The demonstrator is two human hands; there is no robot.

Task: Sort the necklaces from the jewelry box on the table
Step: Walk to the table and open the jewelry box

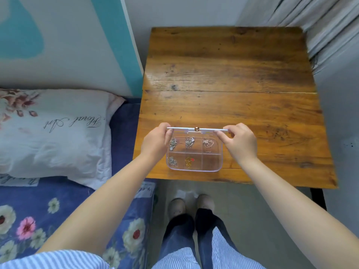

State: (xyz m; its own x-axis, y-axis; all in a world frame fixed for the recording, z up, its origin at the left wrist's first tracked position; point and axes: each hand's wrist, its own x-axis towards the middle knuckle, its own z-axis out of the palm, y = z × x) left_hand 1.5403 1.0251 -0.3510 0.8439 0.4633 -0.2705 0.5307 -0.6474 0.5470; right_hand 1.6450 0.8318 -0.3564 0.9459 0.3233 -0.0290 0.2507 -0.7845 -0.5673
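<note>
Hands pinch the raised lid (pixel 197 129) of a clear jewelry box (pixel 213 167) on the wooden table (pixel 233 74): left hand (pixel 155 142) at one end, right hand (pixel 238 141) at the other. Necklaces (pixel 190 142) fill five compartments.

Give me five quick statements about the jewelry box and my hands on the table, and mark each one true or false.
1. Both the left hand and the right hand grip the raised lid. True.
2. All six compartments of the jewelry box hold necklaces. False: the near right compartment looks empty.
3. The box sits at the far edge of the table. False: it is near the front edge.
4. One necklace is gold with a red piece. True.
5. Necklaces already lie on the bare wood. False: none are out.
</note>
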